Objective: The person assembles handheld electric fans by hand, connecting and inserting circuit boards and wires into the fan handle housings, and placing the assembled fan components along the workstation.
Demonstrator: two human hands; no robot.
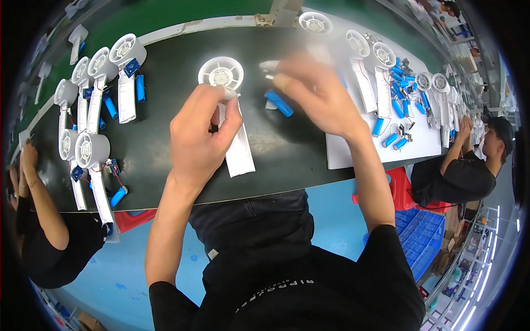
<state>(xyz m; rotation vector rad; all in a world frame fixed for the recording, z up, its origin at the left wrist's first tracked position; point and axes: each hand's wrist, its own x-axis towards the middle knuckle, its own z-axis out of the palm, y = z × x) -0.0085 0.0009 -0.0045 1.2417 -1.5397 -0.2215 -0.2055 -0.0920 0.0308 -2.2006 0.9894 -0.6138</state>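
Note:
In front of me on the dark table lies a white handheld fan body, its round head (221,73) at the far end and its open, trough-like handle (240,151) toward me. My left hand (201,124) is over the joint of head and handle, thumb and fingertips drawn together. What they pinch is hidden behind the fingers. To the right, my right hand (317,91) is in the air and smeared by motion, with white covers on some fingertips. A blue cylindrical battery (280,103) lies on the table just below its fingers.
Several fan bodies with circuit boards and blue batteries (141,88) are at the left. On a white sheet (342,149) at the right lie more fans and a pile of batteries (400,88). Co-workers (469,160) sit on both sides. A blue crate (414,237) stands below right.

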